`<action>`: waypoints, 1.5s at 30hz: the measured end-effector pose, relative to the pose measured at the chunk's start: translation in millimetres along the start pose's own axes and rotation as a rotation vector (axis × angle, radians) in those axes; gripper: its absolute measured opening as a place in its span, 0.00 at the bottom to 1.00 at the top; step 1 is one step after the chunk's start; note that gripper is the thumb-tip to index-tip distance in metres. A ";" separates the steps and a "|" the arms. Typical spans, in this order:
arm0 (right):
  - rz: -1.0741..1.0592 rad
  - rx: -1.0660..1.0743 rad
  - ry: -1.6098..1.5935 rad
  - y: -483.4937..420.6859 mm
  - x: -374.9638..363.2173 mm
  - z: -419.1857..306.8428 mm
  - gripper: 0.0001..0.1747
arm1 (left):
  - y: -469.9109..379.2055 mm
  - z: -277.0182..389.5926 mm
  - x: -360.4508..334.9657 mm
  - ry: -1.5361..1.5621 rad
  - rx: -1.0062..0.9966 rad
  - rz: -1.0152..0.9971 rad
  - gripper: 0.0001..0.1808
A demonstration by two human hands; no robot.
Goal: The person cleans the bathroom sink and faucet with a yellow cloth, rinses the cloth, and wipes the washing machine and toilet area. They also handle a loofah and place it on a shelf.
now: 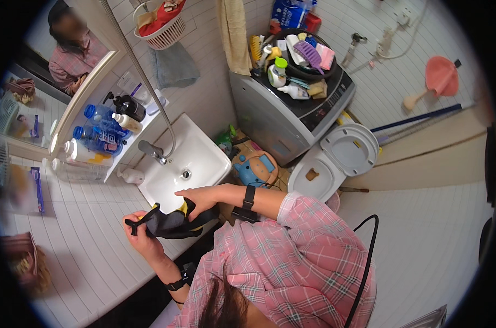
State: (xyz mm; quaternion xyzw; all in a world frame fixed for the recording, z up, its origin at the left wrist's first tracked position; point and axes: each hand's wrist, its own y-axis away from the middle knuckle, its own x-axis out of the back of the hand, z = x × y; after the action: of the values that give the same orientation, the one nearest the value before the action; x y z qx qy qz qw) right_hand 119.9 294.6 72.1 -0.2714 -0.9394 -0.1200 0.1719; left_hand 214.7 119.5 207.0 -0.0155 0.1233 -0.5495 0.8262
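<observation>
A black, grey and yellow fabric item [168, 224] with black straps hangs between my hands, by the near edge of the white washbasin [205, 153]. My left hand [141, 235] grips its left end, where a black strap sticks out past the fingers. At the other end my right hand [200, 200] holds it, thumb and fingers around a yellow-edged part. Folds hide much of its shape, so its exact kind is unclear. Over the bare basin bowl stands a grey metal faucet [152, 151], with the drain [185, 174] in view.
Bottles, among them a black pump bottle [129, 107], crowd the shelf under the mirror [39, 53]. A shower hose [143, 74] crosses down to the basin. Beyond are a laden washing machine [268, 110] and a toilet with its lid up [313, 174]. A blue-and-orange plastic stool [256, 170] stands between.
</observation>
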 end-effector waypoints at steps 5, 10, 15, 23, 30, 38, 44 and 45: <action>-0.094 0.204 -0.032 26.4 -37.8 -24.8 0.54 | 33.8 -11.1 19.1 0.016 -0.003 -0.100 0.10; -0.043 0.171 -0.013 59.7 -84.8 -32.0 0.48 | 70.0 -32.0 36.5 0.005 0.022 -0.189 0.09; 0.140 -0.043 -0.197 89.9 -109.3 -22.6 0.33 | 96.0 -50.8 42.0 -0.028 0.077 -0.348 0.09; 0.500 -0.436 0.013 98.1 -129.6 10.9 0.21 | 111.4 -77.6 53.4 -0.486 0.093 -0.541 0.16; 0.263 -0.463 0.349 120.2 -138.3 64.1 0.17 | 136.5 -134.5 98.2 -1.260 0.437 -0.494 0.21; 0.261 0.075 -0.329 112.5 -147.7 86.4 0.14 | 163.0 -203.0 78.2 0.113 1.021 -0.279 0.27; 0.240 -0.776 -0.681 99.8 -164.1 128.9 0.20 | 150.1 -254.7 36.9 -0.309 0.757 -0.065 0.09; 0.236 -0.785 -0.915 99.6 -161.4 136.8 0.20 | 148.4 -260.4 31.6 -0.319 0.710 -0.094 0.09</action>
State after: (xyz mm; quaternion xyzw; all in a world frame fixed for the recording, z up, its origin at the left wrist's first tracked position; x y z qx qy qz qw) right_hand 267.7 344.6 -102.2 -0.4404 -0.7673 -0.3084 -0.3495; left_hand 302.9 178.0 -75.2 0.1806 -0.2052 -0.5861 0.7627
